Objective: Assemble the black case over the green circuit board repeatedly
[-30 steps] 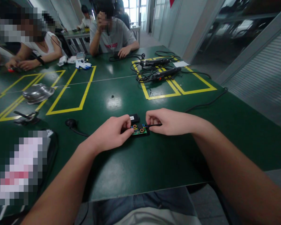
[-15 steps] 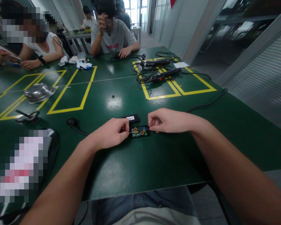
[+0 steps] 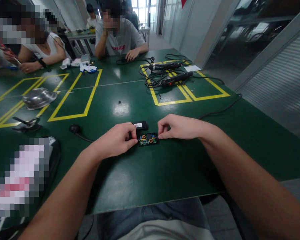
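An open black electronics case (image 3: 153,143) lies on the green table, its circuit board (image 3: 145,141) with copper coils and coloured wires facing up. My left hand (image 3: 116,138) pinches the left end of this case, thumb and forefinger closed by the wires there. At the opposite end, my right hand (image 3: 176,126) has its thumb and forefinger closed on the case's edge. Whether a wire is also caught between the fingertips is too small to tell. Just behind the case rests its ribbed black cover (image 3: 143,125) with a white label, partly hidden by my left fingers.
A black plug (image 3: 75,129) on a cable lies left of my left hand. Another cable (image 3: 222,109) runs behind my right hand. Two electric screwdrivers (image 3: 176,79) with coiled cords lie farther back. A metal bowl (image 3: 39,98) is at left. People sit across the table.
The view has shifted slightly. Both hands stay at the two ends of the case, with only small finger movements. The person across has moved the raised hand a little.
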`<state>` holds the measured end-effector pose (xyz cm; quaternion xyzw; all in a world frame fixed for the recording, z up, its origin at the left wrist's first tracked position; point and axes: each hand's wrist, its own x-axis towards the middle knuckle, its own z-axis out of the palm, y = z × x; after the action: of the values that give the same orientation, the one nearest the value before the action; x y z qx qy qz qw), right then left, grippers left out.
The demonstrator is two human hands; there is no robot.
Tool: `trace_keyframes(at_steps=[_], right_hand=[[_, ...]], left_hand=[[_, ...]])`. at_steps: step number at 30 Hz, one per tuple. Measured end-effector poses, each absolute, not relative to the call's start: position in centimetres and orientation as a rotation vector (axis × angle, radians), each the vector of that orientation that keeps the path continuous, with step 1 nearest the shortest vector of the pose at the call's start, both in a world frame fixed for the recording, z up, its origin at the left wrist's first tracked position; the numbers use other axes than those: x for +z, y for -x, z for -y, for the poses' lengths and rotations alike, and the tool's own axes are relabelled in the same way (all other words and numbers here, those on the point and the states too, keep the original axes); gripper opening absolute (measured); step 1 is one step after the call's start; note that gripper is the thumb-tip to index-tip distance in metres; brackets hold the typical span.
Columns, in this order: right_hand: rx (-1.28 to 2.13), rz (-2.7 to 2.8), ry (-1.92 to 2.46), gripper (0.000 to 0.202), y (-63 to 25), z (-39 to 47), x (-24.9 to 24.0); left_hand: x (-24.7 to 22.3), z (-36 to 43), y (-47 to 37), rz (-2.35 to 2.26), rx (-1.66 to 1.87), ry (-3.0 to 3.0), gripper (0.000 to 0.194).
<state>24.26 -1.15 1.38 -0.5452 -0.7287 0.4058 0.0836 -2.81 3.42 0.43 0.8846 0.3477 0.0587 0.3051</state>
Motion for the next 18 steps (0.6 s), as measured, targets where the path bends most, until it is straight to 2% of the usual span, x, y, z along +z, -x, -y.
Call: trace_keyframes(at_steps=[12, 18], right_hand=[[1.199, 2.222, 1.502, 0.007, -24.56, 1.1, 1.03], [1.215, 2.194, 1.515, 0.01, -24.67, 1.1, 1.08]], left_hand=[[0.85, -3.6, 2.93, -0.932, 0.153, -2.419, 0.004], [0.96, -3.33, 2.74, -0.886, 0.196, -2.407, 0.004]])
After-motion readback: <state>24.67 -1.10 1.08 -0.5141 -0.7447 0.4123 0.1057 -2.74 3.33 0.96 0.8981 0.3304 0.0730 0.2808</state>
